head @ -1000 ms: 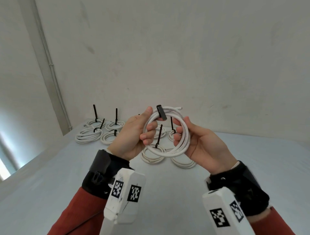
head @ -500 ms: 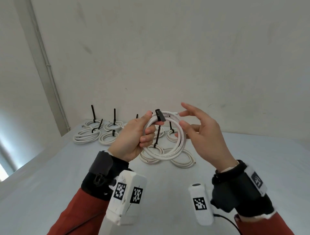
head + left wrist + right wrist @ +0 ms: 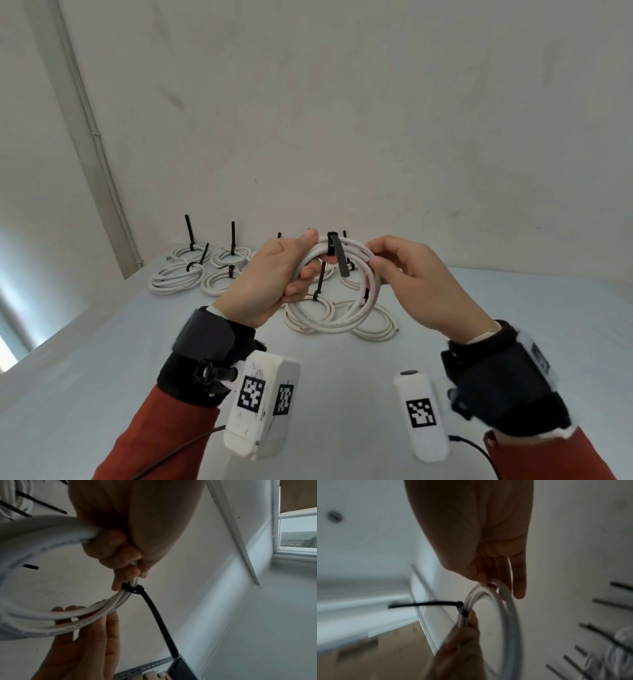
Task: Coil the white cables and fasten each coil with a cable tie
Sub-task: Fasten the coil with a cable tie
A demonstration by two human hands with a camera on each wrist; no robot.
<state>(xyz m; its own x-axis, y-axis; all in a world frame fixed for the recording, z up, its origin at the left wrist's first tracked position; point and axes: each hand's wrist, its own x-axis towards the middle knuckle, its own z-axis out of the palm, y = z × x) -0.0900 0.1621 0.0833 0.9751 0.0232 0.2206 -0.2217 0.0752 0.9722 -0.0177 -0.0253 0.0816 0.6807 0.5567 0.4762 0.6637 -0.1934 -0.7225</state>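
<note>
I hold a white cable coil (image 3: 374, 291) upright above the table. A black cable tie (image 3: 333, 245) wraps its top, and the tie's free tail (image 3: 342, 270) sticks out toward me. My left hand (image 3: 303, 257) grips the coil's left side, thumb on top just beside the tie. My right hand (image 3: 375, 255) pinches the strands at the upper right, thumb and fingers curled over them. The left wrist view shows the tie (image 3: 133, 588) cinched round the strands just past my left fingers (image 3: 120, 555). In the blurred right wrist view the tie (image 3: 462, 609) sits between both hands.
Several tied white coils (image 3: 176, 275) with upright black tie tails lie at the back left of the grey table (image 3: 120, 377). More coils (image 3: 375, 329) lie under the held one. A wall stands close behind, with a window at the left.
My right hand let go of the coil's right side, spread its fingers, and now pinches the strands at the upper right. The left hand kept its grip.
</note>
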